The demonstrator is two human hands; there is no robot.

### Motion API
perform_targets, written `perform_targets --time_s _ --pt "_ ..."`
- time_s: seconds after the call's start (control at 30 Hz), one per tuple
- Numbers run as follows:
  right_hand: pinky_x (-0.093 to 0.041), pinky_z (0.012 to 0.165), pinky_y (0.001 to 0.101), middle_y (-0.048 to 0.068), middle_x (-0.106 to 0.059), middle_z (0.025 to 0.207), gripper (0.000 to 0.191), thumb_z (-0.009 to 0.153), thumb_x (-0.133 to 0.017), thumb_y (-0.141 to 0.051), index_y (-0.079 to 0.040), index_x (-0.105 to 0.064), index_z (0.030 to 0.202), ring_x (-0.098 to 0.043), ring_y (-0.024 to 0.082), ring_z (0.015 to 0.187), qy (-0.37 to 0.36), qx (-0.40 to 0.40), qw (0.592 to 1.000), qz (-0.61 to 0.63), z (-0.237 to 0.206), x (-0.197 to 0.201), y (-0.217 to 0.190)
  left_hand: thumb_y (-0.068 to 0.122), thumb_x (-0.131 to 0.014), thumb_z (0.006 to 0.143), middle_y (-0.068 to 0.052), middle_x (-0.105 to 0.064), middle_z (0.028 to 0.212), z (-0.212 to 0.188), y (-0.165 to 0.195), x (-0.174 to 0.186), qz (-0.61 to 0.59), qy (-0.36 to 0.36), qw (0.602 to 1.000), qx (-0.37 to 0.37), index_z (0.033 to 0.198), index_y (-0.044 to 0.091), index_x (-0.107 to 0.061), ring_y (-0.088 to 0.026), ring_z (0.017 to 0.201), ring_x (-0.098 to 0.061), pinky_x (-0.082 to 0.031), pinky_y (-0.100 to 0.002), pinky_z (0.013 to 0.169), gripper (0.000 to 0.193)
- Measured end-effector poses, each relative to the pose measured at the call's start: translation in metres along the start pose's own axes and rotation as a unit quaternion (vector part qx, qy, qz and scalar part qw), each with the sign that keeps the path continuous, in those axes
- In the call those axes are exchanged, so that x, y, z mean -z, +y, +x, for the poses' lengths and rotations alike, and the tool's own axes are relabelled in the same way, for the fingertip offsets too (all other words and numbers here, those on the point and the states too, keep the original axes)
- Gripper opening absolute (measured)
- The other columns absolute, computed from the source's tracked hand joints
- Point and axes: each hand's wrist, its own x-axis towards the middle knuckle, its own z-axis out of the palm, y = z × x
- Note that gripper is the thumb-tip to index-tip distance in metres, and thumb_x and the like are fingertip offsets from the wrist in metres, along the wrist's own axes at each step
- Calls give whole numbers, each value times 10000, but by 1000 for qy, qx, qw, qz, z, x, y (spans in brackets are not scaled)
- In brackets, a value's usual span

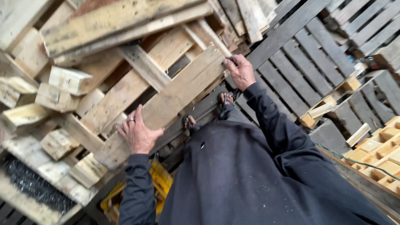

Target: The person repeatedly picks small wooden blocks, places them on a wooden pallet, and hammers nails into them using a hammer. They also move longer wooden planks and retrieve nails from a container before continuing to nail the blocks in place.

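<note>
Both arms reach forward in dark long sleeves, elbows bent. The left hand lies palm down, fingers spread and pressed flat, a ring on one finger. The right hand reaches farther out, its arm nearly straight, fingers curled over in a closed grip, knuckles up.

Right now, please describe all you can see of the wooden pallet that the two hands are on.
The wooden pallet is pale, rough, unpainted wood: wide slats crossed by narrower boards, with gaps between. It is tilted and runs diagonally across the view, leaning among stacked pallets and loose wooden blocks. The left hand lies flat on its lower slat; the right hand has its grip on the upper corner of that slat. Its far side is hidden.
</note>
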Motion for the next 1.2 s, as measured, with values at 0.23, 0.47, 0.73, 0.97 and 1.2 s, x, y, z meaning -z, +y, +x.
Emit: perform_targets --time_s 0.23,0.47,0.73,0.97,1.2 --pt "-513 993 326 132 -643 1330 697 906 -789 -323 -52 -510 1485 -605 219 1170 -138 -17 990 22 -17 10 22 664 -906 465 -145 -182 1678 15 5 -10 25 -55 998 -5 1622 222 -195 -413 1527 -136 -96 -714 1173 1428" --pt "-524 984 468 191 -586 1336 939 737 -842 -422 -151 -425 1534 -604 387 1195 -296 77 904 -300 37 38 17 754 -848 419 -109 -151 1676 69 175 -15 -10 16 993 -113 1639 280 -180 -349 1553 -82 -88 -692 1178 1469" --pt "-523 892 488 187 -577 1257 929 689 -882 -415 -285 -450 1502 -608 401 1120 -281 101 913 -279 28 41 -23 673 -876 548 -10 -418 1537 88 230 -44 13 -34 997 -71 1566 326 -320 -251 1418 -382 -182 -557 1219 1211" --pt "-551 832 498 159 -544 1355 820 747 -760 -201 -252 -464 1510 -614 396 1126 -250 131 894 -349 42 21 12 621 -889 526 -129 -462 1514 89 218 -64 -4 100 977 -186 1504 118 -376 -341 1406 -404 -165 -643 1185 1214" --pt "-560 771 508 166 -566 1245 936 725 -899 -348 -264 -479 1558 -658 398 995 -261 187 886 -335 38 2 14 518 -974 522 -148 -482 1452 92 167 -90 -26 3 994 -110 1479 100 -358 -340 1375 -426 -187 -603 1208 1213"
